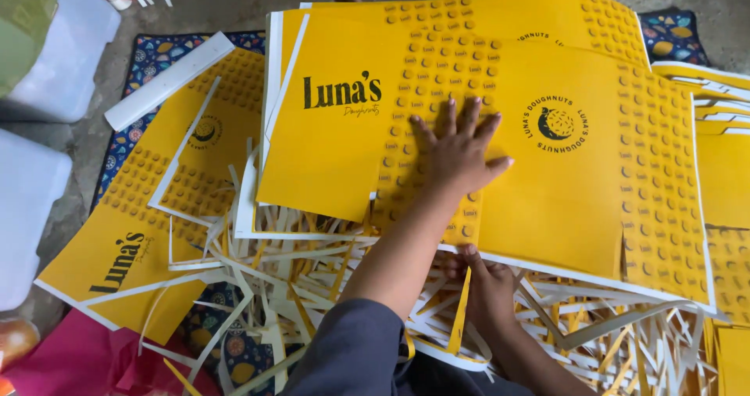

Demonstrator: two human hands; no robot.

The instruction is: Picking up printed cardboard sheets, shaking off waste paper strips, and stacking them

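Note:
A large yellow printed card sheet, die-cut as a flat box blank with dotted bands and dark logos, lies on top of a stack of similar sheets. My left hand presses flat on its middle, fingers spread, holding nothing. My right hand is at the sheet's near edge with fingers curled onto the white border. A narrow yellow offcut strip hangs right beside that hand. A grey sleeve covers my left upper arm.
A heap of white and yellow paper trimmings covers the patterned mat in front of me. More yellow sheets lie at the left and right. White plastic tubs stand at the far left, and pink fabric lies at the bottom left.

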